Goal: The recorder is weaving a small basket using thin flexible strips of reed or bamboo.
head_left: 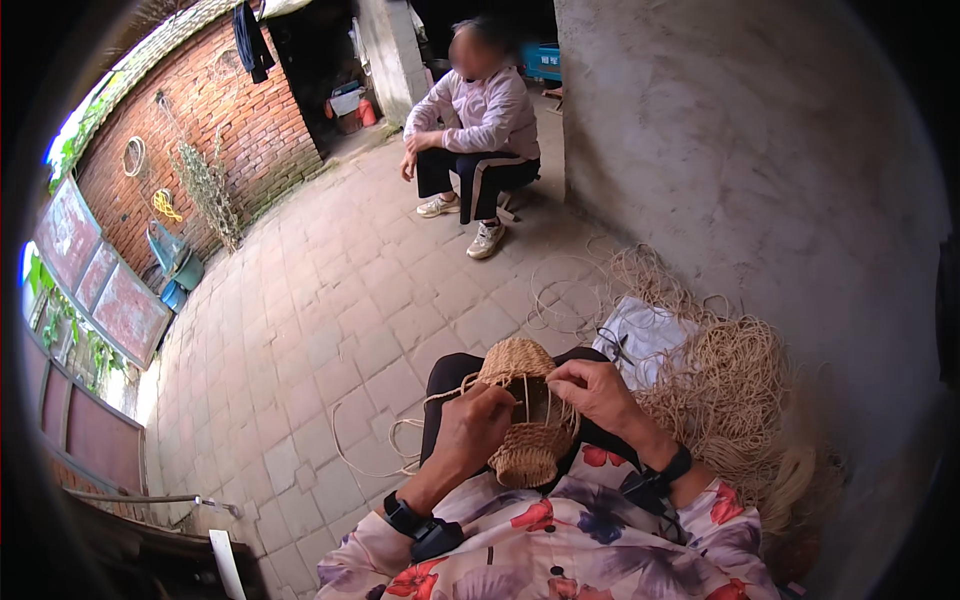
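Note:
On my lap rests a small tan basket (527,456), woven of twisted straw cord. It has a dense band at each end, with thin upright cords and a dark gap between them. My left hand (477,424) is closed at the gap's left side, its fingertips pinching a cord. At the upper right of the gap my right hand (597,392) pinches a thin cord between thumb and fingers. A loose length of cord (400,428) trails from the basket past my left hand toward the paving.
A heap of tan cord (725,400) lies at my right, beside a white bag (645,335) and against the grey wall (740,150). A person (480,130) sits on a low stool ahead. Blue buckets (180,275) stand near the brick wall (200,120) at left.

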`<state>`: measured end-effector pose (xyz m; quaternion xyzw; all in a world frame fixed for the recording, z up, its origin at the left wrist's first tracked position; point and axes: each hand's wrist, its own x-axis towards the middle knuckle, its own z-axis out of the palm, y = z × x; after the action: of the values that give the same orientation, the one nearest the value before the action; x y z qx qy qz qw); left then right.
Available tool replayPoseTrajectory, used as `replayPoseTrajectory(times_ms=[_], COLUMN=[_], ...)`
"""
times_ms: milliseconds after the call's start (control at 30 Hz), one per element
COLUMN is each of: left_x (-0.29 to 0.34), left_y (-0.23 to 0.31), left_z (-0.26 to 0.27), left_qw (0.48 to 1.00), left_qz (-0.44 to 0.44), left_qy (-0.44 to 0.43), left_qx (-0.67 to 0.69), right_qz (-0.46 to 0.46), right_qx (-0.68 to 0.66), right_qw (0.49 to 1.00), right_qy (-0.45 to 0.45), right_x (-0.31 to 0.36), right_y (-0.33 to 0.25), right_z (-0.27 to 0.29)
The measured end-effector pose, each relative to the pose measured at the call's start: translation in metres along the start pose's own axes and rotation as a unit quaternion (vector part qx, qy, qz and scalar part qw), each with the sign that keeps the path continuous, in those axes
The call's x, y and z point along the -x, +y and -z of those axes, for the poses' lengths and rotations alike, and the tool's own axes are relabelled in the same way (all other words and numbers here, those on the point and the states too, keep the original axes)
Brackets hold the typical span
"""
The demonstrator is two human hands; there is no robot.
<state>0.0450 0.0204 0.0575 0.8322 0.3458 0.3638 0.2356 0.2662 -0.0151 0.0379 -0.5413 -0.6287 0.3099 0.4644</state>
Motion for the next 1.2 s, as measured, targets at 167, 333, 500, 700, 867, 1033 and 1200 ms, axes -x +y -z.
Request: replayPoseTrajectory(times_ms=[167, 333, 500, 700, 867, 1033, 1200], left_x=[-0.004, -0.005, -0.011, -0.024, -0.027, -0.011, -0.009], left_y=[0.002, 0.004, -0.005, -0.008, -0.003, -0.019, -0.017], left_z=[-0.015, -0.021, -0.01, -0.005, 0.002, -0.004, -0.01], left_qw=[0.998, 0.995, 0.995, 0.99, 0.99, 0.991, 0.992], left_qz=[-0.023, 0.077, 0.069, 0.003, -0.006, 0.074, 0.069], left_qy=[0.003, -0.022, -0.066, -0.13, -0.14, -0.107, -0.092], left_qx=[-0.057, -0.053, -0.024, -0.047, -0.01, 0.033, 0.051], right_qz=[0.003, 0.041, 0.022, -0.014, -0.035, -0.072, -0.099], right_qx=[0.103, 0.2, 0.142, 0.056, -0.021, -0.067, -0.133], right_qw=[0.995, 0.978, 0.987, 0.993, 0.996, 0.991, 0.981], right_qy=[-0.02, -0.032, -0.068, -0.098, -0.085, -0.088, -0.101], right_x=[0.005, 0.008, 0.008, -0.007, -0.001, 0.019, 0.023], right_y=[-0.008, 0.003, 0.013, 0.015, 0.013, 0.011, 0.023], right_z=[-0.013, -0.026, -0.026, -0.018, 0.008, 0.014, 0.021])
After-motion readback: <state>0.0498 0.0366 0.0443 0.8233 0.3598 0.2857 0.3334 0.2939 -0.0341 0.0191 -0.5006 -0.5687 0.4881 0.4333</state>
